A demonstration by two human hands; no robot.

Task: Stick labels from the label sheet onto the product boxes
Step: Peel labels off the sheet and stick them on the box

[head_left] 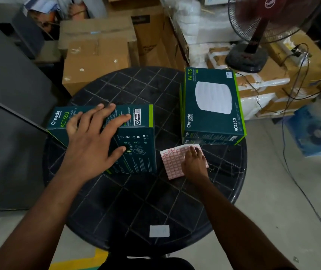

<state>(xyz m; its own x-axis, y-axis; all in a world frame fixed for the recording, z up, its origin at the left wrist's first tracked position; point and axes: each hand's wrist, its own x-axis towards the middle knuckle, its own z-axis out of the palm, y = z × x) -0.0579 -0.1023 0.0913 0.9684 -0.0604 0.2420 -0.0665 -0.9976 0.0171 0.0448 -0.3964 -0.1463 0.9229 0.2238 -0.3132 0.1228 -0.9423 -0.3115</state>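
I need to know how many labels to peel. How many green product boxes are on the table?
3. One box stands at the left under the left hand. Two lie stacked at the right: the top box and the lower box, only its front edge showing. Others may be hidden.

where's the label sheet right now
The label sheet lies flat on the round black table, under the right hand, just in front of the stacked boxes.

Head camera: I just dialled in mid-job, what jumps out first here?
Two dark-green Omada AC1350 boxes dominate the round black table: the left box stands on edge under the spread left hand, and a flat stack sits at the table's right rear. Just in front of that stack, the right hand rests on the red-and-white label sheet. A red fan stands behind.
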